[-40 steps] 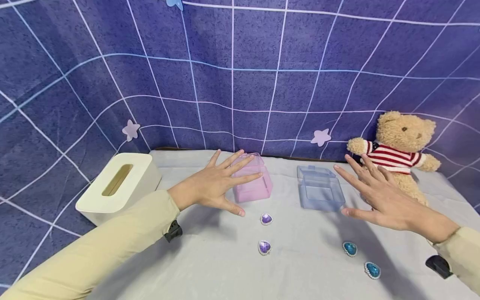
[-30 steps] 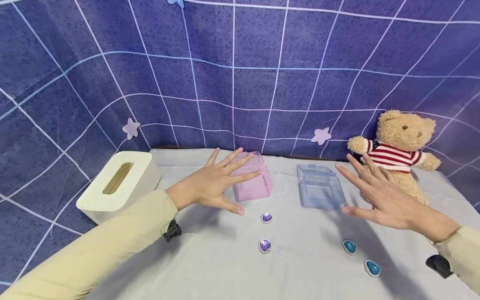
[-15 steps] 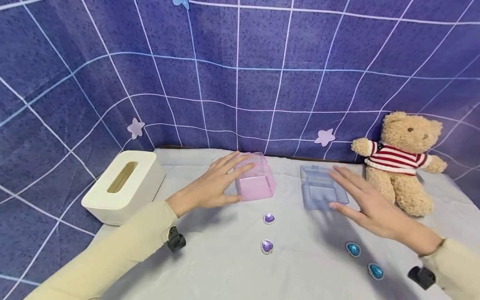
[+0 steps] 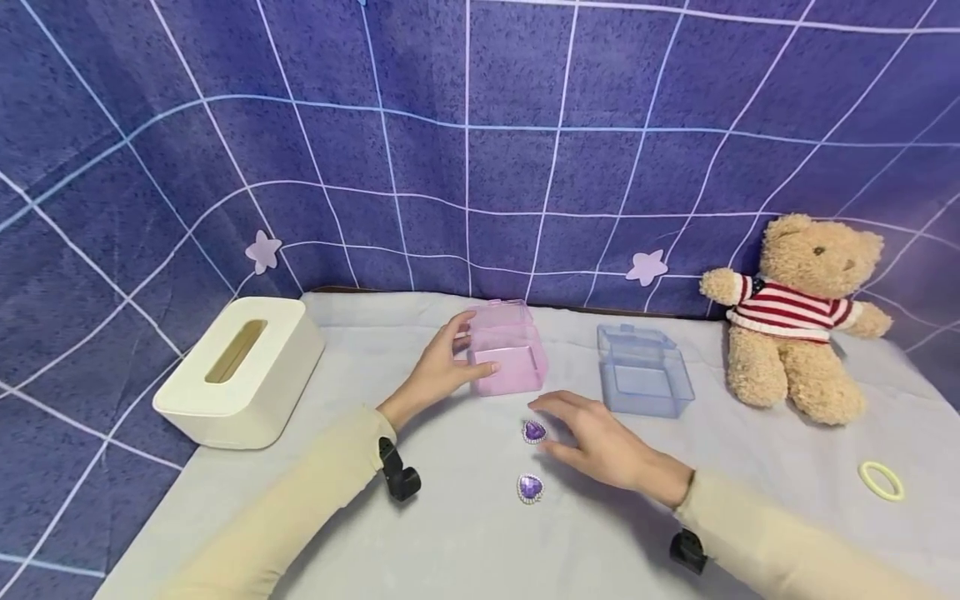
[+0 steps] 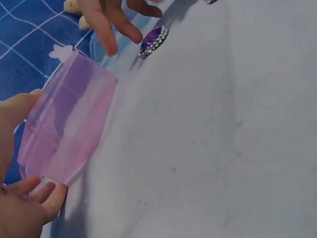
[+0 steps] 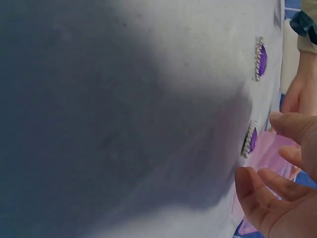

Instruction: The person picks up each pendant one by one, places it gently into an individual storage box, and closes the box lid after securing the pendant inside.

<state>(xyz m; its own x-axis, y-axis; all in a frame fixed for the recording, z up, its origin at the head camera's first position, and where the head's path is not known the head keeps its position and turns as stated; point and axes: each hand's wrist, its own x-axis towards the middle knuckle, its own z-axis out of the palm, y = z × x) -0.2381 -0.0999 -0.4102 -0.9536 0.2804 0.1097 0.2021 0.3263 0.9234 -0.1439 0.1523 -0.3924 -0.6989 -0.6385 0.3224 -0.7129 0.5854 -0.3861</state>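
A pink see-through plastic box (image 4: 512,369) with its lid raised stands near the back of the table. My left hand (image 4: 442,364) grips its left side, thumb at the front and fingers at the back; the left wrist view shows the box (image 5: 69,119) between them. My right hand (image 4: 600,440) hovers just right of the farther purple heart gem (image 4: 534,431), thumb and fingers apart around it without a visible pinch. A second purple heart gem (image 4: 530,488) lies closer to me. To the right stands a blue see-through box (image 4: 647,375), lid up. The teal gems are out of sight, around my right forearm.
A white tissue box (image 4: 247,375) stands on the left. At the right back a teddy bear (image 4: 798,321) in a striped sweater sits against the patterned blue cloth (image 4: 420,75). A pale yellow ring (image 4: 882,481) lies at the right on the white tablecloth (image 4: 450,533).
My left hand has come down from spread fingers to a hold on the pink box. My right hand has swept left from beside the bear to the purple gem, and the yellow ring has come into sight.
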